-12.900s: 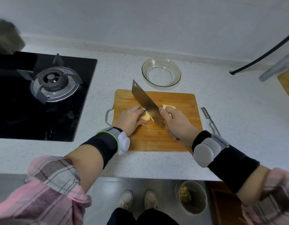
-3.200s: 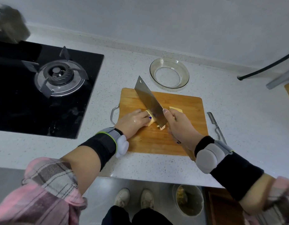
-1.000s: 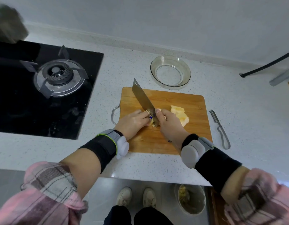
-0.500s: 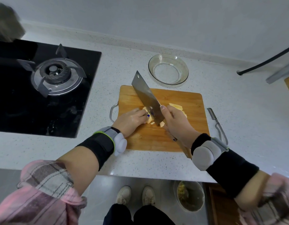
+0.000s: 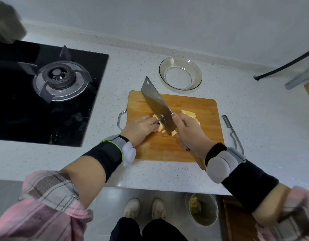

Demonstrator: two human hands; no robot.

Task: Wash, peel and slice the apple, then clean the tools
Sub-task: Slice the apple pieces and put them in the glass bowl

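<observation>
The peeled apple (image 5: pixel 159 128) lies near the middle of the wooden cutting board (image 5: pixel 167 146), partly cut, with the left hand (image 5: pixel 140 128) curled over it and pinning it down. A small pile of finished slices (image 5: pixel 189 114) sits just beyond the right hand (image 5: pixel 189 134), which grips the cleaver (image 5: pixel 157 105) at the base of the blade, forefinger laid along its flat. The blade is tilted, its edge down at the apple and touching or nearly touching the left fingertips.

The slicing looks well along, and the remaining piece is small. That is the main danger: with so little fruit to hold, the left fingertips sit right against the blade, and a slip on the wet flesh or a wobble of the piece could bring the edge onto a finger. A hard stroke could also kick a slice off the board.

The board lies on the speckled worktop (image 5: pixel 254 105), its near edge close to the worktop's front edge, so there is little room to draw the cleaver back. A peeler (image 5: pixel 232 134) rests just right of the board, a glass bowl (image 5: pixel 180 73) stands just behind it, and a gas hob (image 5: pixel 46 91) lies well to the left. The right half of the board is mostly open for pushing slices aside.
</observation>
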